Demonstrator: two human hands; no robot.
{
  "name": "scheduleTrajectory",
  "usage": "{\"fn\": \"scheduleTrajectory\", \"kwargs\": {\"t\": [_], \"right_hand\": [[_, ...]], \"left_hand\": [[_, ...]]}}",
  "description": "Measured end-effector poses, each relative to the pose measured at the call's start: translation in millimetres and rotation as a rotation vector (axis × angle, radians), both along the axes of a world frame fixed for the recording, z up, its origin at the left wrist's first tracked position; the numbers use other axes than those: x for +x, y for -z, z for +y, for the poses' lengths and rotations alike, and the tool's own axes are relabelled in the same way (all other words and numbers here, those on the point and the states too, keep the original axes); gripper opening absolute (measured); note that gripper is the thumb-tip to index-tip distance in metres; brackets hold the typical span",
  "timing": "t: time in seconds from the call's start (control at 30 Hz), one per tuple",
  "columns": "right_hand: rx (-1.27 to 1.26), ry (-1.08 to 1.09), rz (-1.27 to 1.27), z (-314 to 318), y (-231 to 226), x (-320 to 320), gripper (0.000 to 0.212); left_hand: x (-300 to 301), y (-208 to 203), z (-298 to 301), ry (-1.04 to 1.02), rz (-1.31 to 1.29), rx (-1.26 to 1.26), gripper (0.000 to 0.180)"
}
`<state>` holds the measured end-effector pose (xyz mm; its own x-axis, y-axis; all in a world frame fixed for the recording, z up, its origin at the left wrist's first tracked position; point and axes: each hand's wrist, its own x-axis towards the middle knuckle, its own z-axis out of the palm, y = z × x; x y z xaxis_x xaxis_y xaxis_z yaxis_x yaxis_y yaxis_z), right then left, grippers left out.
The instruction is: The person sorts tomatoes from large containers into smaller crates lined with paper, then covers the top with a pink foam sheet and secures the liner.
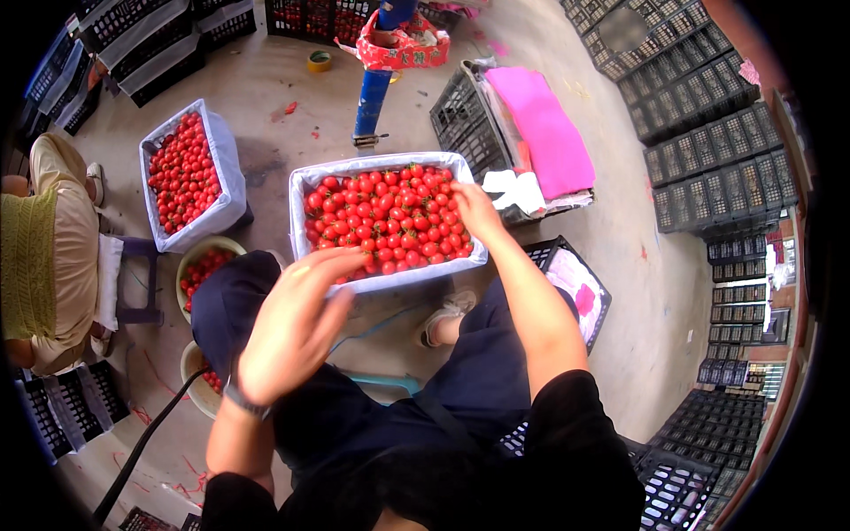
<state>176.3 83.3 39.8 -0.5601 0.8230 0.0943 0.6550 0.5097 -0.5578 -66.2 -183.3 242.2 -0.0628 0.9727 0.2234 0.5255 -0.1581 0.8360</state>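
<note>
Right now we see the right hand (475,209) resting on the red tomatoes (390,221) in the white-lined crate (301,190) ahead of the knees, fingers curled among them; whether they grip one we cannot tell. Our left hand (297,323) hovers over the crate's near edge, fingers loose and empty.

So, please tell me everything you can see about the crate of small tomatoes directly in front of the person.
The crate is rectangular, lined with a thin white sheet folded over its rim. It is filled nearly to the top with small red tomatoes. It stands level on the concrete floor, just beyond the person's knees. The right hand rests on the tomatoes at its right side. The left hand, open, is raised over its near left corner; whether they touch is unclear.
</note>
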Motion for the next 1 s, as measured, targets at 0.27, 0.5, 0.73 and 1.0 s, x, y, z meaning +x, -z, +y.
{"fn": "scheduleTrajectory", "kwargs": {"t": [0.27, 0.5, 0.73, 1.0], "right_hand": [[0.198, -0.251, -0.321, 19.9, -10.2, -23.0, 0.040], [0.243, -0.162, -0.573, 29.2, -6.2, -33.9, 0.018], [-0.181, -0.016, -0.399, 36.8, -24.3, -25.9, 0.021], [-0.090, -0.074, -0.283, 11.3, 4.4, -37.3, 0.041]], "left_hand": [[3.1, 102.4, 90.9, 0.330, 0.706, -0.331, 0.015], [15.9, 128.4, 99.9, 0.433, 0.636, -0.412, 0.021], [5.6, 124.4, 104.9, 0.351, 0.835, -0.454, 0.019], [16.4, 126.7, 107.3, 0.419, 0.763, -0.394, 0.016]]}}
